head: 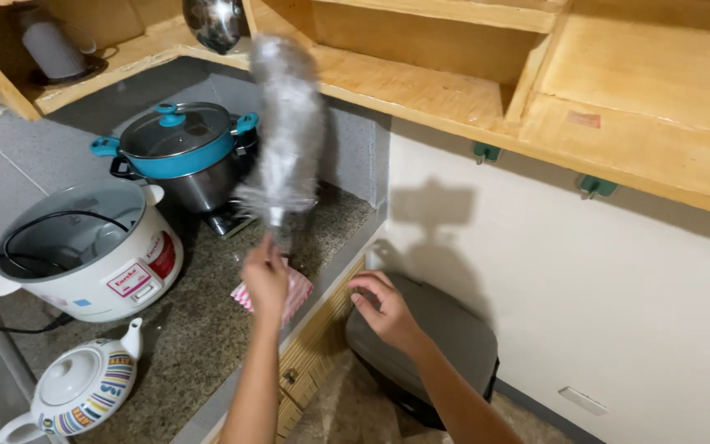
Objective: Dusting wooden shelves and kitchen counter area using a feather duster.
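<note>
The left hand (pixel 266 275) pinches the handle of a grey feather duster (pixel 288 123) — its blurred head raised against the wooden shelf (pixel 421 90), above the speckled desk (pixel 207 312). The right hand (pixel 384 308), fingers spread, hovers over the grey bin (pixel 454 337). Dusting looks mid-way; the teal-lidded pot (pixel 178 144), rice cooker (pixel 84 247) and teapot (pixel 84 386) stand untouched to the left.

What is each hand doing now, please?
Left hand: closed on the duster handle.
Right hand: open, holding nothing, above the grey bin.
</note>
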